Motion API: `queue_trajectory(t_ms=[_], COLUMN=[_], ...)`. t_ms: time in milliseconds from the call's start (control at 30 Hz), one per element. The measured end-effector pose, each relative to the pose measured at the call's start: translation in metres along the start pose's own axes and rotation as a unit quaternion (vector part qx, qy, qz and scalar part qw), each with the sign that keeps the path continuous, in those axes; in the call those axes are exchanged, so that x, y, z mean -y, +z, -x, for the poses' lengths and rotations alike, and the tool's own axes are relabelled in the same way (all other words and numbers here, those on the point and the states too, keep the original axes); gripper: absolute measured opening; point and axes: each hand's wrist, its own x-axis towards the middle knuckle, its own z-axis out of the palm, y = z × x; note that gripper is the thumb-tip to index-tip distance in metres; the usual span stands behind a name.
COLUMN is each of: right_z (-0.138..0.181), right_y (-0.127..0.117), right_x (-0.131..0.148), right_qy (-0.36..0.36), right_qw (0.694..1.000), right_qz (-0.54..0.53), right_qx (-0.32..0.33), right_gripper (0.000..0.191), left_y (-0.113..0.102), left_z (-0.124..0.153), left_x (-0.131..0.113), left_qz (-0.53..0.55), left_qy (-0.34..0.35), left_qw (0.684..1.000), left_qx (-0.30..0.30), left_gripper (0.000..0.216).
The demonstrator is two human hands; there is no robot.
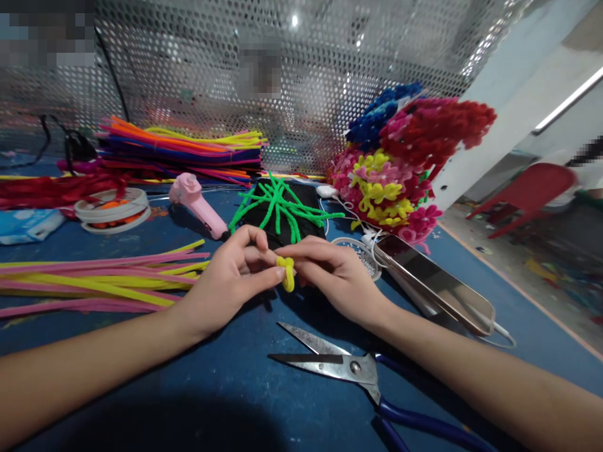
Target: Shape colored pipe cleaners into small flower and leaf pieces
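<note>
Both hands meet over the middle of the blue table (198, 389). My left hand (230, 279) and my right hand (332, 273) pinch a small yellow pipe cleaner piece (286, 271) bent into loops, each with fingers closed on it. Open scissors (351, 367) with blue handles lie just in front of my right wrist. A loose bunch of green pipe cleaners (277, 204) rests on a black pad right behind the hands.
Pink and yellow pipe cleaners (94, 279) lie at left. A pink glue gun (195, 201), a tape roll (113, 210), a stacked multicolour bundle (179, 154) and a heap of finished pipe cleaner flowers (400, 163) stand behind. A phone (436, 282) lies at right. Perforated metal panel (264, 56) at the back.
</note>
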Motion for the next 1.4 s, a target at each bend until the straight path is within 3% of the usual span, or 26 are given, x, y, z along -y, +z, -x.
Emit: queue_trajectory(t_ms=[133,267,467,667,833,1067,1200,1400], right_z=[0.001,0.002,0.008,0.010,0.008,0.006,0.004,0.004], right_y=[-0.006,-0.010,-0.008,-0.007,-0.007,-0.006,-0.009,-0.013], right_x=[-0.003,-0.006,-0.004,-0.001,-0.002,-0.002,-0.003,-0.004], right_qy=[-0.159,-0.238,-0.256,-0.267,-0.217,-0.165,-0.236,-0.288], right_qw=[0.979,0.950,0.928,0.900,0.915,0.924,0.910,0.876], right_qz=[0.131,0.199,0.270,0.329,0.306,0.325,0.334,0.372], right_qx=[-0.005,-0.021,-0.031,-0.104,-0.150,-0.113,-0.076,-0.102], right_gripper=[0.021,0.017,0.013,0.008,0.007,0.010,0.021,0.032], left_y=[-0.003,-0.004,-0.004,-0.004,-0.002,-0.003,-0.004,-0.003], left_z=[-0.002,-0.002,-0.001,0.001,0.004,0.002,0.001,0.001], left_x=[0.003,0.004,0.003,0.004,0.003,0.003,0.005,0.006], left_qz=[0.063,0.094,0.102,0.099,0.074,0.089,0.101,0.118], left_qy=[-0.021,-0.039,-0.047,-0.013,0.013,0.018,0.022,0.011], left_qw=[0.998,0.994,0.992,0.991,0.991,0.992,0.990,0.987], left_qx=[0.021,0.044,0.059,0.088,0.113,0.092,0.095,0.108], left_gripper=[0.029,0.028,0.028,0.028,0.026,0.025,0.025,0.024])
